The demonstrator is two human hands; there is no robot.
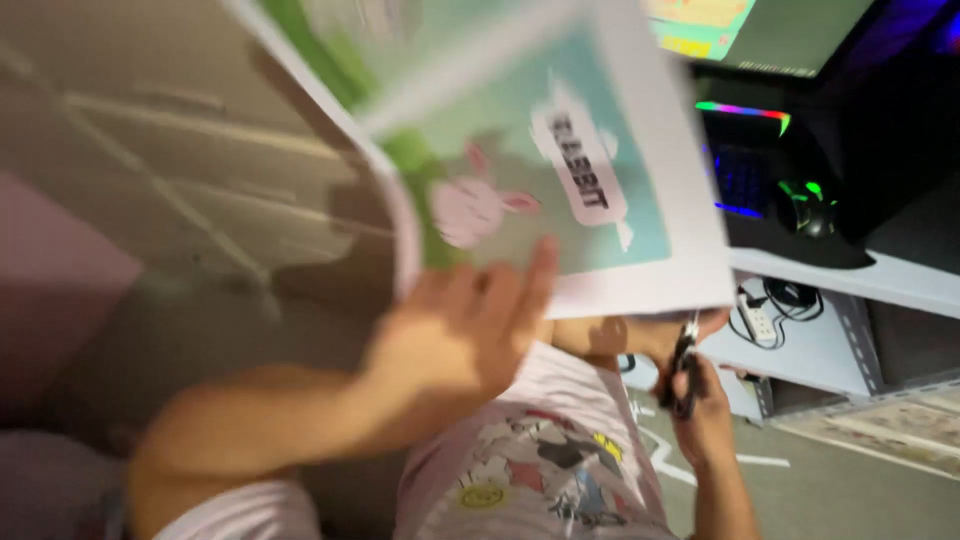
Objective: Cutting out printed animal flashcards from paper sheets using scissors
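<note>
My left hand (pixel 462 330) holds up a large printed sheet of paper (pixel 560 150) by its lower edge. The sheet has a white border, a teal and green picture, a pink rabbit drawing and a label shape. It is blurred by motion and fills the upper middle of the view. My right hand (pixel 700 400) is lower right, below the sheet's corner, closed around a dark pair of scissors (pixel 684 365) that points upward. A pink shirt with a cartoon print (pixel 545 470) shows beneath both hands.
A dark keyboard with coloured lights (pixel 745 170) and a lit mouse (pixel 805 205) sit on a white desk (pixel 880 280) at upper right, under a screen (pixel 760 30). A white power strip with cables (pixel 765 315) lies on a lower shelf. Grey floor on the left.
</note>
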